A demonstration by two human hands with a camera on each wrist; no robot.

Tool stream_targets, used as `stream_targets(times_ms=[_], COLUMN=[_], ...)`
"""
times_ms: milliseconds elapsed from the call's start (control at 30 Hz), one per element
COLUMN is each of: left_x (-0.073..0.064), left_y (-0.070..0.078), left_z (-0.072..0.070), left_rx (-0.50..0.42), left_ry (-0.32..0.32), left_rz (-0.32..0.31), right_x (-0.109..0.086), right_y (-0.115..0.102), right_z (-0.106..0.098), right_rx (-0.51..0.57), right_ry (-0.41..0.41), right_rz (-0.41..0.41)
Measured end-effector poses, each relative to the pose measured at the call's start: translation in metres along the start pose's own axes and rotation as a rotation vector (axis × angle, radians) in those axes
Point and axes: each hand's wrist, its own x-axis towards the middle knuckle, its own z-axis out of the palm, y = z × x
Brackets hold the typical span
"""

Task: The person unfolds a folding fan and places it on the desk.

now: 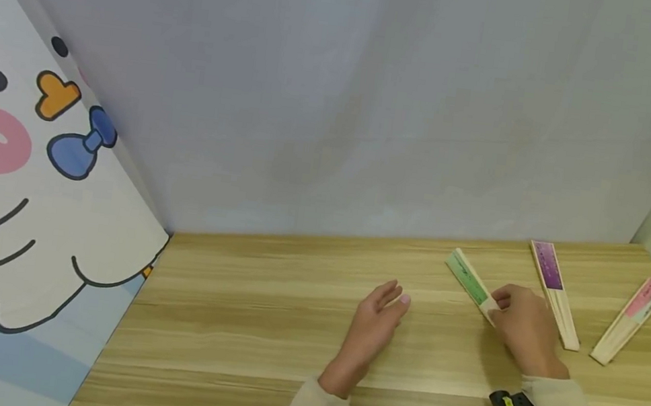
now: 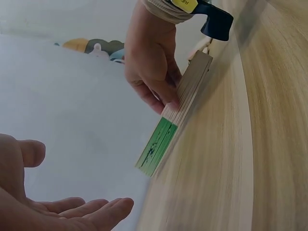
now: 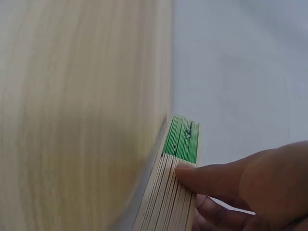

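My right hand (image 1: 526,330) pinches a closed folding fan with a green end (image 1: 467,277) between thumb and fingers. In the right wrist view the thumb lies across the bare wooden ribs of the fan (image 3: 166,192), just below its green part. The left wrist view shows this fan (image 2: 159,144) slanting close over the table, green end away from the right wrist. My left hand (image 1: 369,330) is held over the table to the left of the fan, fingers relaxed and holding nothing. In the left wrist view the left hand's fingers (image 2: 96,211) extend toward the green end.
Right of my right hand lies a closed fan with a purple end (image 1: 548,267). Farther right is another closed fan with a pink end (image 1: 642,303). A pale cloth wall (image 1: 340,130) borders the wooden table (image 1: 225,326) at the back, and a cartoon-printed panel (image 1: 26,207) stands left.
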Motion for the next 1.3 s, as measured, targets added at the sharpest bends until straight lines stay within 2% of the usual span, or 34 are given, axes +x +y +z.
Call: stream_targets(times_ms=[200,400,600,933,1300], left_x=[0.002,0.005,0.006,0.008,0.009], left_y=[0.0,-0.002,-0.005,-0.01,-0.014], left_z=[0.007,0.013,0.017,0.02,0.022], left_rx=[-0.01,-0.017,-0.085,-0.183,-0.268], left_ry=[-0.003,0.001,0.002,0.007,0.036], left_rz=[0.008,-0.007,-0.05,-0.08,-0.084], right_x=[-0.005,-0.011,-0.019,-0.029,-0.034], right_y=[-0.015,-0.03,-0.046,-0.073,-0.086], right_z=[0.004,0.008,0.01,0.013,0.017], right_rx=[0.045,0.076,0.122,0.245,0.308], right_ry=[-0.004,0.0,-0.011,-0.049,-0.081], right_rz=[0.02,-0.012,-0.037,-0.049,-0.06])
